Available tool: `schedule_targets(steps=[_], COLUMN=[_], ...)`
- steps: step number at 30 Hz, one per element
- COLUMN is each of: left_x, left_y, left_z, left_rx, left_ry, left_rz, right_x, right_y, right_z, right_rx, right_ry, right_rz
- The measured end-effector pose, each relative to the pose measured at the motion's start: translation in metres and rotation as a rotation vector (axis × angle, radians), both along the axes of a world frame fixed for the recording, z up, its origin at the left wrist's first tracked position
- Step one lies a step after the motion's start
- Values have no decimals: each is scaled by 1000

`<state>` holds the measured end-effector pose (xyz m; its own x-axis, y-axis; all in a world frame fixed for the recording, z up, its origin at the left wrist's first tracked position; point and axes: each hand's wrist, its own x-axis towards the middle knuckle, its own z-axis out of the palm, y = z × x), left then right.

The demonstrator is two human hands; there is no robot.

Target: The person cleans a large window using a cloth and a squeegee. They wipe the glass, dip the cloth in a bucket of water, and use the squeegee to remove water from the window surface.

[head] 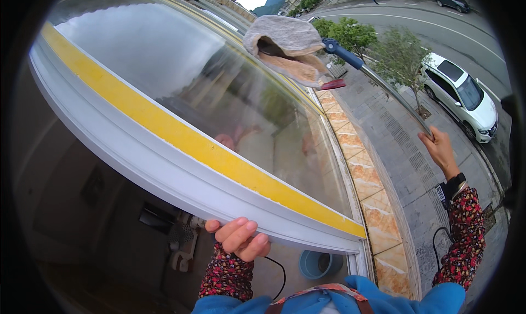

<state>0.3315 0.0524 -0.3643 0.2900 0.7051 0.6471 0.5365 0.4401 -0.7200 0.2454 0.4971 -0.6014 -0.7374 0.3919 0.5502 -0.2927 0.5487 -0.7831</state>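
Observation:
My right hand (439, 149) grips the metal pole (394, 91) of a long-handled window cleaner out over the street side. At the pole's far end a blue swivel joint (339, 50) carries a head wrapped in a grey and tan cloth pad (285, 32). A red strip (333, 84) shows at the head's lower edge. The head is near the outside of the window pane (242, 104); whether it touches the glass I cannot tell. My left hand (240, 237) is curled around the edge of the white window frame (164, 182), which bears a yellow strip (197, 162).
A tiled outer ledge (370, 182) runs along the window. Far below lie a paved sidewalk (394, 149), small trees (404, 55), a parked white car (462, 94) and a road (411, 22). Indoors, a blue bucket (306, 265) stands on the floor near a black cable (283, 273).

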Motion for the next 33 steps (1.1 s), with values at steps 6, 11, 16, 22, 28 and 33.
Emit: schedule_targets(steps=[6,11,16,22,28,33], left_x=[5,-2,-3,-4,3,16], left_y=[-5,-9,-9,-10,-13,-13], left_z=[-4,-13,-19,-21,-22,-11], left_rx=[-29,-18,18,16,24,-2], left_ry=[-45,-37,-60,-46,-62,-107], left_rz=[41,8,3,-7,57,119], right_x=[-62,-98,-123,-148,-148,-136], right_y=[-41,-58,-79,-123,-142,-116], right_z=[92,160,229,332,312,226], right_rx=[-1,50,35,41,65,103], right_ry=[151,183,317,536,518,386], right_rz=[139,130,199,304,315,258])
